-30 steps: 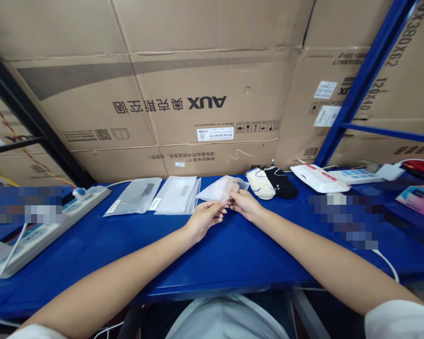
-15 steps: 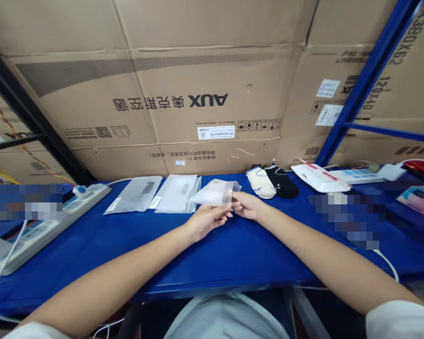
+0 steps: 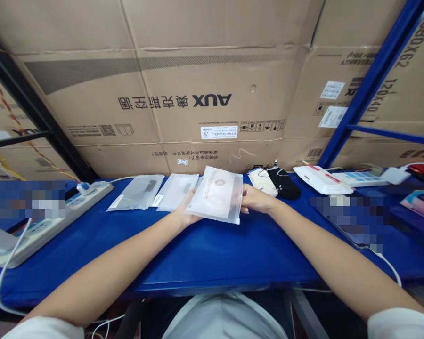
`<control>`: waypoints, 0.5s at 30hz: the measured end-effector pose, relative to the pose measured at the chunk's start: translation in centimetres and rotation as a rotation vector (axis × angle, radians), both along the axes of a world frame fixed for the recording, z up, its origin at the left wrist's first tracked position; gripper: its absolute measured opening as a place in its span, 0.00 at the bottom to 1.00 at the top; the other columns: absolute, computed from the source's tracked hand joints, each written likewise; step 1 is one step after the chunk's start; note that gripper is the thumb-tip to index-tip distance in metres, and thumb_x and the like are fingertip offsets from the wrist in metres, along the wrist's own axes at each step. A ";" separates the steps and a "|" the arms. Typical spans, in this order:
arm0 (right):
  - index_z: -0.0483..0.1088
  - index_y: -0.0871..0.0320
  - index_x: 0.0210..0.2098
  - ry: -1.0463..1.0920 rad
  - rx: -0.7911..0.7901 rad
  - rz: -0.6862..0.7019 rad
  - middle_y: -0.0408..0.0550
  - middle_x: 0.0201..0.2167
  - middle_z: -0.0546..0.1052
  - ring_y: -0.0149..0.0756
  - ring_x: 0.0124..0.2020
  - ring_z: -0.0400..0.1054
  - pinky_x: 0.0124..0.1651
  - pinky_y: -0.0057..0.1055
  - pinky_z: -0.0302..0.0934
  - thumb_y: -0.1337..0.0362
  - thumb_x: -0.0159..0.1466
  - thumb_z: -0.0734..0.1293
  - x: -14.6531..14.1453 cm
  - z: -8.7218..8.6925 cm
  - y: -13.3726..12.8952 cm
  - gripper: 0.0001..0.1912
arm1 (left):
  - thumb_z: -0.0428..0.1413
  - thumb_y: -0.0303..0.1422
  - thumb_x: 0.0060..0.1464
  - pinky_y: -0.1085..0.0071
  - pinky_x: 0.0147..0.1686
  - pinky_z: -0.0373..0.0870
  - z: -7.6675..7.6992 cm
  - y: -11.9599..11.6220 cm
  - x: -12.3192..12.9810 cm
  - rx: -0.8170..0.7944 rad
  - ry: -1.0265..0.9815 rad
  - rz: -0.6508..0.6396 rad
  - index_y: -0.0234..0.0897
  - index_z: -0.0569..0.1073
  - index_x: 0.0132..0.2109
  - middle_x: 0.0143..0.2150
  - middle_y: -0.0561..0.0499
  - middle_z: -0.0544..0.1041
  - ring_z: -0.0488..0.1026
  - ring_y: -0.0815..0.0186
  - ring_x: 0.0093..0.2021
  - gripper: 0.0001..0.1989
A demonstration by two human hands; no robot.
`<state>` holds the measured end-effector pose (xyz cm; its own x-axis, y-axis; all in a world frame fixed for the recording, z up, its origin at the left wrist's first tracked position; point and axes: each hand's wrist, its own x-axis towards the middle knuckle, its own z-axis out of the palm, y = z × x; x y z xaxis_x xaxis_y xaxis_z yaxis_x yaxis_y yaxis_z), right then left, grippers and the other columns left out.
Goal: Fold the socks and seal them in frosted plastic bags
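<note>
A frosted, see-through rectangular plastic zip pouch (image 3: 221, 195) is between the two hands, lifted above the blue-covered bench (image 3: 212, 263) and tilted with its printed face up. It is milky white with a faint pinkish tint, bearing a line of pale capital letters and a round emblem. A clear zip strip edges the side next to the right hand (image 3: 256, 198), its small white slider at the corner just below that hand. The left hand (image 3: 187, 207) grasps the pouch's opposite side, most of its fingers covered by the plastic. The right hand's fingers curl at the zip edge, their tips partly hidden, so I cannot tell whether they grip it. The exact lettering is hard to read, and whatever may lie inside is too cloudy to make out. Just beyond the left hand, partly covered by it, lies a stack of flat frosted plastic pouches (image 3: 176, 188). Beyond the right hand sit a cream folded sock (image 3: 263, 182) and a black folded sock (image 3: 285, 183), touching
</note>
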<state>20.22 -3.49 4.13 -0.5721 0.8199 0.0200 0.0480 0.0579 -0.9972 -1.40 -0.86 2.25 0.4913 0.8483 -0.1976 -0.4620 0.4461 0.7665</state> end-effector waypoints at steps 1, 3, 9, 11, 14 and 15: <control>0.72 0.62 0.22 -0.042 0.022 0.011 0.38 0.13 0.66 0.22 0.13 0.56 0.18 0.21 0.54 0.57 0.51 0.75 0.2 0.2 0.0 0.15 | 0.57 0.48 0.54 0.59 0.47 0.74 0.3 0.3 -0.3 -0.029 0.003 -0.030 0.34 0.76 0.46 0.42 0.41 0.82 0.78 0.51 0.47 0.22; 0.73 0.63 0.23 -0.136 0.051 0.046 0.39 0.14 0.68 0.22 0.14 0.57 0.19 0.21 0.54 0.57 0.52 0.75 0.6 0.6 0.0 0.15 | 0.56 0.56 0.52 0.54 0.47 0.74 1.0 0.4 -0.6 -0.064 0.024 -0.100 0.34 0.76 0.48 0.43 0.38 0.81 0.77 0.47 0.48 0.30; 0.75 0.63 0.31 -0.249 0.006 0.131 0.39 0.17 0.71 0.21 0.11 0.55 0.14 0.19 0.50 0.61 0.52 0.75 0.0 0.3 -0.5 0.12 | 0.64 0.41 0.50 0.60 0.43 0.76 1.3 -1.4 0.3 0.029 0.134 -0.071 0.35 0.77 0.45 0.39 0.40 0.82 0.80 0.53 0.40 0.18; 0.74 0.62 0.35 -0.235 0.022 0.107 0.38 0.17 0.71 0.20 0.11 0.54 0.13 0.18 0.49 0.62 0.54 0.73 -0.8 -0.4 -0.9 0.12 | 0.64 0.40 0.50 0.61 0.42 0.76 1.0 -1.9 0.7 0.048 0.152 -0.066 0.34 0.77 0.44 0.38 0.40 0.82 0.80 0.53 0.39 0.17; 0.75 0.62 0.39 -0.208 0.024 0.105 0.42 0.23 0.75 0.21 0.12 0.57 0.13 0.19 0.52 0.63 0.54 0.73 -1.7 -1.2 -1.4 0.14 | 0.65 0.40 0.50 0.62 0.43 0.76 0.7 -2.2 0.9 0.066 0.154 -0.107 0.32 0.77 0.45 0.39 0.39 0.81 0.80 0.53 0.40 0.18; 0.75 0.62 0.41 -0.198 0.010 0.103 0.44 0.26 0.77 0.22 0.13 0.60 0.14 0.19 0.55 0.63 0.54 0.73 -1.7 -1.2 -1.4 0.16 | 0.65 0.39 0.49 0.62 0.43 0.76 0.7 -2.2 0.8 0.063 0.150 -0.116 0.32 0.77 0.45 0.39 0.39 0.81 0.80 0.53 0.40 0.19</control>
<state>18.48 -4.85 2.91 -0.6465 0.7572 -0.0927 0.2357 0.0827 -0.9683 -0.58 -3.08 2.95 0.5558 0.8006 -0.2240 -0.2886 0.4385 0.8511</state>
